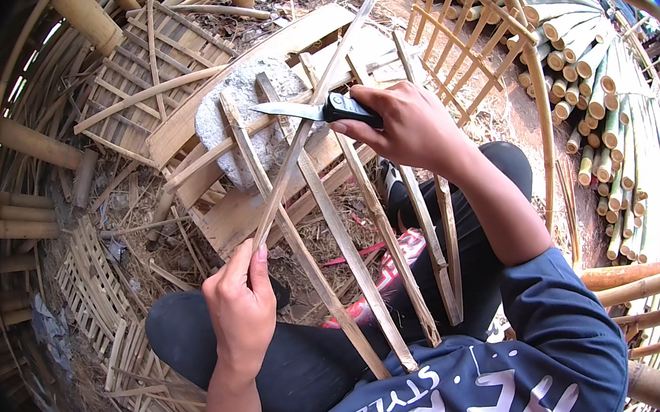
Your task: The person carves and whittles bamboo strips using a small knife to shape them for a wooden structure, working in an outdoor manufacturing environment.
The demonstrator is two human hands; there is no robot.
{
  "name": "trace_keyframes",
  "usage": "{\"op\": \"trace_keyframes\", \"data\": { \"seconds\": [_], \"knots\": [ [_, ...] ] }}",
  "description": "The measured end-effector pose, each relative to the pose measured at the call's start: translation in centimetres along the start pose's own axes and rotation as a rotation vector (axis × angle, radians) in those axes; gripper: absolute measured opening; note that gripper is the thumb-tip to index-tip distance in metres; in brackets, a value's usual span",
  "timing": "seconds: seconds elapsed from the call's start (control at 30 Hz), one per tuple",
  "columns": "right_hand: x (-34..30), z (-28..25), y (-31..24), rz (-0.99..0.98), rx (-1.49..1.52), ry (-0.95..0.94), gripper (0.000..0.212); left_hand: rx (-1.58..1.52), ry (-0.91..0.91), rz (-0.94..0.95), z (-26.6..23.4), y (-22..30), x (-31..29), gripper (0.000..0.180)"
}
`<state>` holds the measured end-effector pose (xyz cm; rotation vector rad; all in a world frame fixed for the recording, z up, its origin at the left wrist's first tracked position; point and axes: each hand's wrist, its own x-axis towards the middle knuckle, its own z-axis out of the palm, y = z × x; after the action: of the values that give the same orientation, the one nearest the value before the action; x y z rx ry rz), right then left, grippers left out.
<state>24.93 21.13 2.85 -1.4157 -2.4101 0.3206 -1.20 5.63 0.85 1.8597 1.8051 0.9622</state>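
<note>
In my right hand [404,123], closed round its black handle, is a knife [288,112] with its blade pointing left. The blade lies at a long bamboo strip [287,168]; whether it cuts into it I cannot tell. My left hand [240,299] pinches the near end of that strip, which slants up and away to the right. Beneath both hands is a lattice of bamboo slats [340,241], its near ends reaching my lap. Its far part rests over a pale rough stone block [229,95] on wooden boards [238,221].
Stacked bamboo poles [598,94] fill the right side, behind a curved bamboo rail [539,125]. A finished-looking bamboo lattice [467,36] leans there. At the far left lies a slatted panel [137,73], with another woven piece [93,273] nearer. Scraps cover the ground.
</note>
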Motion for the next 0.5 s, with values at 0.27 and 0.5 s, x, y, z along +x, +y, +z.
{"op": "trace_keyframes", "data": {
  "seconds": [0.27, 0.5],
  "knots": [
    [0.1, -1.1, 1.7, 0.061, -0.033, 0.123, 0.043, 0.022, 0.006, 0.045, -0.5, 0.5, -0.2, 0.016],
    [-0.2, -2.2, 8.2, 0.373, 0.038, 0.267, 0.065, -0.068, -0.072, 0.02, -1.0, 0.6, -1.1, 0.015]
  ]
}}
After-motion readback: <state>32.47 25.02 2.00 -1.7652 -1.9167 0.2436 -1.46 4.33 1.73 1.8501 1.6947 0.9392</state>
